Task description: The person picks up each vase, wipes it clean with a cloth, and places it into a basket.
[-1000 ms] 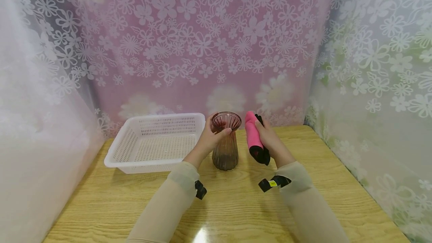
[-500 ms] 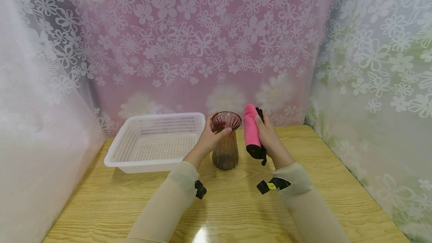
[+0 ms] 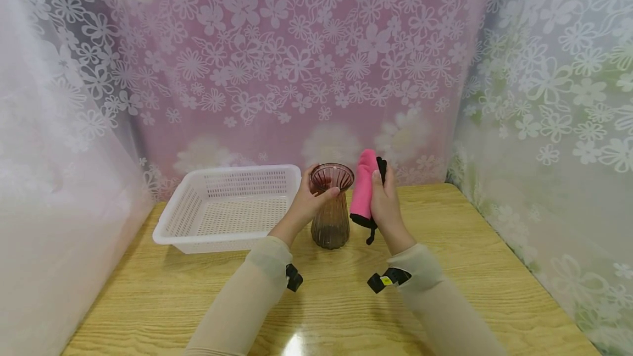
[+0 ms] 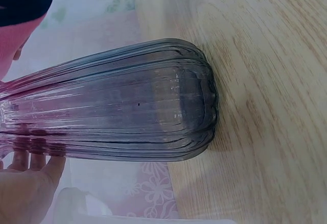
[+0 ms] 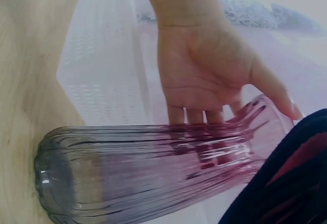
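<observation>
A ribbed glass vase (image 3: 330, 224), purple at the flared rim and greyish below, stands upright on the wooden table. My left hand (image 3: 307, 202) grips its neck, thumb at the front near the rim and fingers behind; those fingers show through the glass in the right wrist view. Just right of the vase, my right hand (image 3: 387, 207) holds a folded pink cloth (image 3: 365, 188) with black edging and a short black cord dangling from it. The cloth is raised above the table beside the vase's mouth. In the right wrist view its black edge (image 5: 286, 178) overlaps the vase's rim.
A white plastic basket (image 3: 212, 244) with slotted walls stands left of the vase, close to my left hand. Flower-patterned curtains (image 3: 326, 70) enclose the wooden table (image 3: 336, 312) at the back and both sides.
My right hand has lifted the pink cloth slightly and brought it left, closer to the vase, with its lower end swinging toward the glass. The left hand and vase have stayed put.
</observation>
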The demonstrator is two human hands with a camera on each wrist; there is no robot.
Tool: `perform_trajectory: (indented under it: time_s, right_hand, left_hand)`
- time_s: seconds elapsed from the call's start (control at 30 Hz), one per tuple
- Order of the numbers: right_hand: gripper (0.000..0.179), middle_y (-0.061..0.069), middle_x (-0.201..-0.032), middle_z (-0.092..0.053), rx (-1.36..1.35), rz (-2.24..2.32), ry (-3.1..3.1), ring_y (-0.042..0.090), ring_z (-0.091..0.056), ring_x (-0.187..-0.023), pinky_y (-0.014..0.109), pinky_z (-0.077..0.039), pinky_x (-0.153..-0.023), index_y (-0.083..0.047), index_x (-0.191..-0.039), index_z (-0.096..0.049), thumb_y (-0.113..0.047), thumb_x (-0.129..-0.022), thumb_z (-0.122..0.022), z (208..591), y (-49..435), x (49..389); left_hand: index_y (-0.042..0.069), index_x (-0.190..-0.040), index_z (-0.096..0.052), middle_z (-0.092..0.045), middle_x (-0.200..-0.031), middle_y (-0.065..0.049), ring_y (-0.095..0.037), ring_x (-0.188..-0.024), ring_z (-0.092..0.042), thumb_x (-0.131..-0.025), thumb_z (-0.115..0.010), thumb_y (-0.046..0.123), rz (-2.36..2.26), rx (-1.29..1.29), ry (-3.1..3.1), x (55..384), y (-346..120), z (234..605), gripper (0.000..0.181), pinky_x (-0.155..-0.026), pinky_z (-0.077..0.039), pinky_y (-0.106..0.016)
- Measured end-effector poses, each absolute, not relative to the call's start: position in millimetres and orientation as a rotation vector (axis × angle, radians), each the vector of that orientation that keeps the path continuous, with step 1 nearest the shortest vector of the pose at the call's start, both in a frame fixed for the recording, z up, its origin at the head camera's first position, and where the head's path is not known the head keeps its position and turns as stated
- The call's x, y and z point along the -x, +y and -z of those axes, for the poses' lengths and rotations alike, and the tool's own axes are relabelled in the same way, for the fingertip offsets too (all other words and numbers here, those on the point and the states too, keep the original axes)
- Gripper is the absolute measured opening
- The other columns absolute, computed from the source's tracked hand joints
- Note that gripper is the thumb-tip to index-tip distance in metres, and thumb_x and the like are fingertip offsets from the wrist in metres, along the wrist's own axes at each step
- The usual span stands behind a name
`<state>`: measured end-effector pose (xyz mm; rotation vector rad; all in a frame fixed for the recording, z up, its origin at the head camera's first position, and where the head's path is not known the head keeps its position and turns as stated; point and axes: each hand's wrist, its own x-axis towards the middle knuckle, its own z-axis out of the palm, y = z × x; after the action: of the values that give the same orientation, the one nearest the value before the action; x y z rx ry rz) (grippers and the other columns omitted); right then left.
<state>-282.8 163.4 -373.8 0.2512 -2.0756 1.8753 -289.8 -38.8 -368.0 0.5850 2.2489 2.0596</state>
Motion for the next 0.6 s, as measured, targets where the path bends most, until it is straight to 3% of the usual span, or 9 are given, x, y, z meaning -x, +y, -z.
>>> perform_trajectory:
  time_s: [0.47, 0.6]
  right_hand:
    - [0.052, 0.014, -0.155, -0.032, -0.354, -1.837, -1.772, 0.02, -0.049, -0.121, 0.025, -0.04, -0.1, -0.011, -0.16, -0.016, -0.025, -0.11, -0.027, 385, 146, 289]
    - [0.052, 0.017, -0.154, -0.03, -0.371, -1.883, -1.725, 0.015, -0.05, -0.114, 0.024, -0.041, -0.096, -0.009, -0.16, -0.012, -0.019, -0.11, -0.024, 388, 141, 289]
  left_hand:
    - [0.013, -0.161, -0.01, -0.045, -0.147, -0.026, -0.036, -0.137, -0.044, -0.096, -0.069, 0.019, -2.027, -0.541, 2.296, 289, -38, 366, 0.088, -0.109, -0.039, -0.05]
    - [0.012, -0.161, -0.01, -0.046, -0.146, -0.026, -0.035, -0.136, -0.044, -0.095, -0.069, 0.019, -2.031, -0.547, 2.301, 289, -39, 367, 0.088, -0.11, -0.038, -0.05]
